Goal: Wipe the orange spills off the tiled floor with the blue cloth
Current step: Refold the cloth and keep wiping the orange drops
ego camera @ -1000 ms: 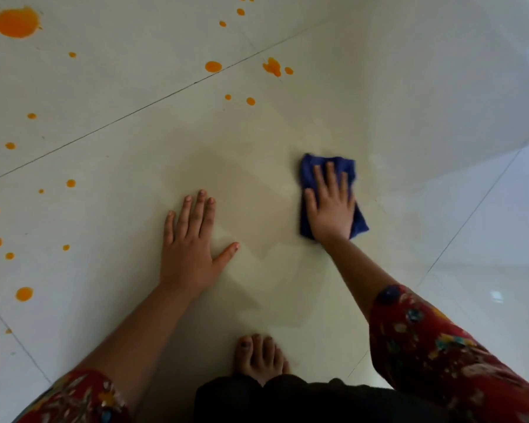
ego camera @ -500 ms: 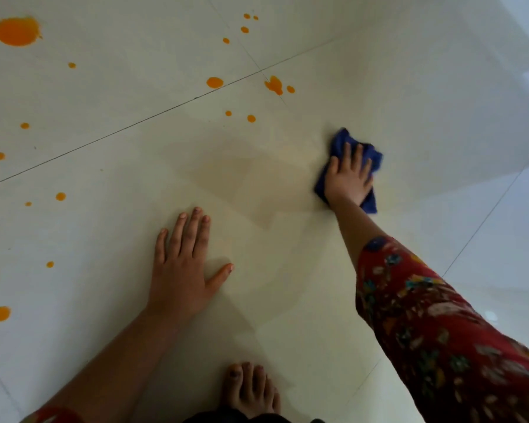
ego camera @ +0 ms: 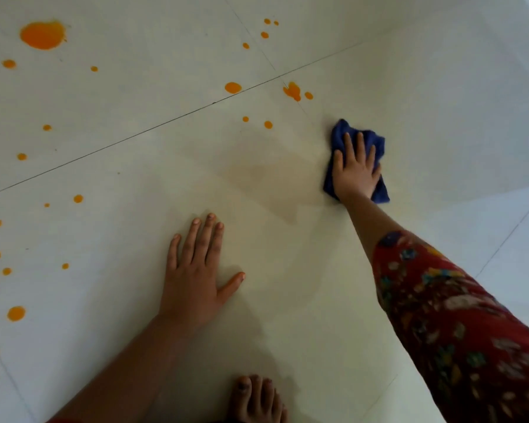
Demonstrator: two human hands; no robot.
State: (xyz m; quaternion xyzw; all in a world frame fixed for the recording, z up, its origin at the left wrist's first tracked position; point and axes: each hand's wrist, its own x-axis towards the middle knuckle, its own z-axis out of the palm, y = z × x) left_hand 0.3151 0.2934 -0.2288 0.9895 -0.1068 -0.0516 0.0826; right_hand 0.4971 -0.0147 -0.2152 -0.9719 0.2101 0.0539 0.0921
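- The blue cloth [ego camera: 341,131], soft and bunched into a thick pad, lies flat on the tiled floor [ego camera: 440,87] at the upper right. Its long axis runs roughly 12 to 6 o'clock.
- The right hand [ego camera: 356,172] presses it down with the palm, fingers straight and spread, none curled round the fabric.
- From the cloth, the nearest orange splat [ego camera: 292,90] sits between 10 and 11 o'clock by a grout line [ego camera: 165,123]. 2 small drops [ego camera: 268,124] lie near 10 o'clock.
- The next stroke likely calls for a push up and leftward. The right hand is the nearer one.
- A dull damp streak [ego camera: 266,178] lies at 9 o'clock from the cloth on the glossy, pale tile.
- The left hand [ego camera: 193,282] rests flat on the floor, fingers extended, holding nothing.
- Many round drops and 1 large puddle [ego camera: 42,35] lie far to the left, well apart from the cloth.
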